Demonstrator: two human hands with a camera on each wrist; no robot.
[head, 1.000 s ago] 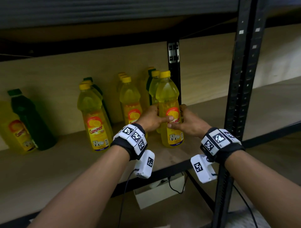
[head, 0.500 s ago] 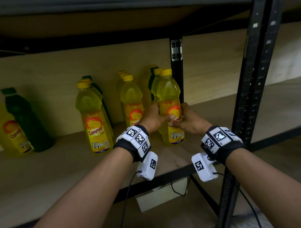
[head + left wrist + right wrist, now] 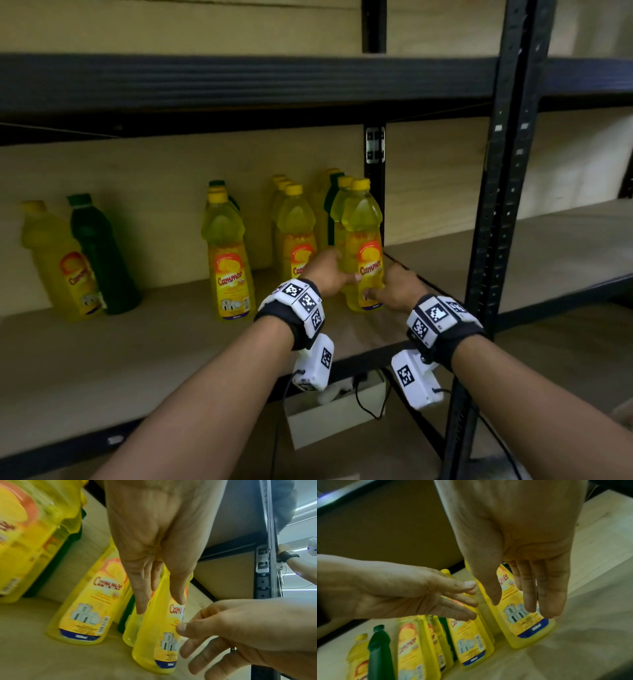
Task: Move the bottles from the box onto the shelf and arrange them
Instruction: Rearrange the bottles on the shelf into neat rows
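Note:
A yellow bottle (image 3: 363, 222) with a yellow cap stands upright at the front right of the wooden shelf (image 3: 137, 359), ahead of a row of like bottles. My left hand (image 3: 337, 270) is at its left side and my right hand (image 3: 373, 287) at its right side. In the left wrist view the left hand (image 3: 159, 601) has straight fingers straddling the bottle (image 3: 154, 642). The right wrist view shows the right hand (image 3: 520, 607) with straight fingers in front of the bottle (image 3: 527, 631). Whether the fingers touch it, I cannot tell.
More yellow bottles (image 3: 227, 260) (image 3: 296, 233) stand to the left, with a green bottle (image 3: 102, 260) and a yellow one (image 3: 58, 263) farther left. A black upright post (image 3: 486, 240) rises close to my right wrist. A white box (image 3: 335, 418) sits below the shelf.
My head has tilted up, so the upper shelf now shows. Both hands stay at the front right bottle, which stands in about the same spot.

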